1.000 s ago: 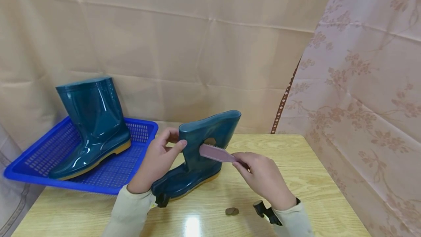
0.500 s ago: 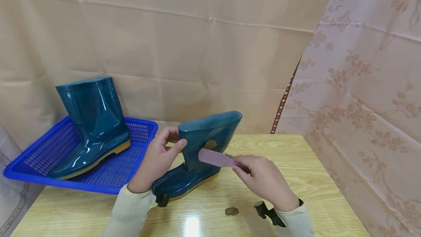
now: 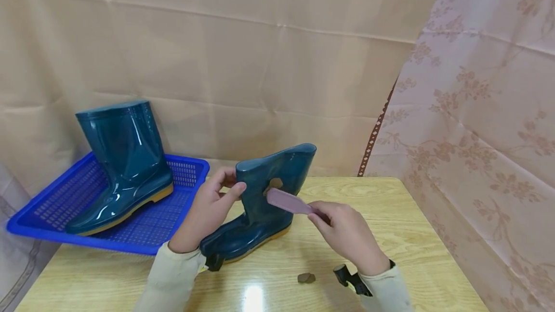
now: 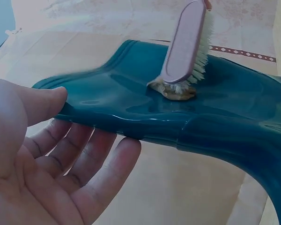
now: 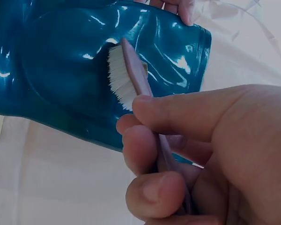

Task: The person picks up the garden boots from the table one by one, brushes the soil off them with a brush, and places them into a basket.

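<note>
A glossy dark teal rain boot (image 3: 260,211) with a yellowish sole stands on the table, its shaft leaning right. My left hand (image 3: 214,206) grips the shaft's left side near the top, thumb on the near face and fingers behind. In my right hand (image 3: 347,230) is the handle of a pinkish scrub brush (image 3: 287,201). Its white bristles (image 4: 202,51) meet a brown mud-like patch (image 4: 178,92) on the shaft in the left wrist view. From the right wrist, the brush (image 5: 136,70) lies close over the teal surface, largely covering the patch.
A second teal boot (image 3: 130,153) stands in a blue plastic basket (image 3: 130,247) at the left. Small brown lumps (image 3: 306,278) lie on the wooden table (image 3: 390,235) near its front. Beige cloth (image 3: 217,61) hangs behind, and a floral curtain (image 3: 490,134) hangs at the right.
The brush dipped slightly down the shaft half a second ago and is now back up against the brown patch. The boot's top tilted slightly; my left hand keeps its grip.
</note>
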Motion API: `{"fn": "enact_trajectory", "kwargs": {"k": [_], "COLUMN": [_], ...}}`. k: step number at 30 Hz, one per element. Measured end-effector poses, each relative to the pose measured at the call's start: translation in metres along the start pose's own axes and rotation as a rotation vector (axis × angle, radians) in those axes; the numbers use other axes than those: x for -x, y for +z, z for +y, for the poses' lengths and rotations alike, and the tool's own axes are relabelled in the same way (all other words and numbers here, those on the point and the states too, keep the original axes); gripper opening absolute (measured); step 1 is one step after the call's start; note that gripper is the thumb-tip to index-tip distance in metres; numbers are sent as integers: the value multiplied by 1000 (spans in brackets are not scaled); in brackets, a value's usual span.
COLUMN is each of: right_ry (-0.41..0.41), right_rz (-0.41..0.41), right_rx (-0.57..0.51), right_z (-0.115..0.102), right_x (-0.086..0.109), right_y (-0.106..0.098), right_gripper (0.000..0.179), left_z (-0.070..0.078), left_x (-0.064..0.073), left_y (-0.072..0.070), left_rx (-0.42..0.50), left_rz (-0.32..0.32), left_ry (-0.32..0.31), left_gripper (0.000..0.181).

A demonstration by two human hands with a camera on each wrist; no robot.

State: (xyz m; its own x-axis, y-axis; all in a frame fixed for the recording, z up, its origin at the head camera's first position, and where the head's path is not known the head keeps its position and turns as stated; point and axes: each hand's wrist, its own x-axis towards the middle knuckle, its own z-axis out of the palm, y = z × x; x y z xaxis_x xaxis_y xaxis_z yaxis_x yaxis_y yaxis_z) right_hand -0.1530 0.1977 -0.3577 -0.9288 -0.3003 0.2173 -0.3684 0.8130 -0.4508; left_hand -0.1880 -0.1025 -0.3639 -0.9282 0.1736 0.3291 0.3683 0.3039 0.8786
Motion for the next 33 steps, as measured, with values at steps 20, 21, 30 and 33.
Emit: {"fn": "enact_trajectory", "kwargs": {"k": [20,21,30,33], "right_ry": [-54,-38,-13,-59], "right_rz": [43,38,3,-40], "right_rx": [-22,-26,-26,-39], "right_z": [1,1,4,3], "right_x": [-2,-2,0,1], "right_y": [4,3,0,-2], "right_gripper": [17,17,14,10], "left_z": [1,1,0,-1], "left_x": [0,0,0,0], "left_y": [0,0,0,0], "left_rx": [0,0,2,12], "left_rz": [-29,-23,6,1], "left_ry": [29,24,-22,-15], "left_gripper": [25,25,26,25]}}
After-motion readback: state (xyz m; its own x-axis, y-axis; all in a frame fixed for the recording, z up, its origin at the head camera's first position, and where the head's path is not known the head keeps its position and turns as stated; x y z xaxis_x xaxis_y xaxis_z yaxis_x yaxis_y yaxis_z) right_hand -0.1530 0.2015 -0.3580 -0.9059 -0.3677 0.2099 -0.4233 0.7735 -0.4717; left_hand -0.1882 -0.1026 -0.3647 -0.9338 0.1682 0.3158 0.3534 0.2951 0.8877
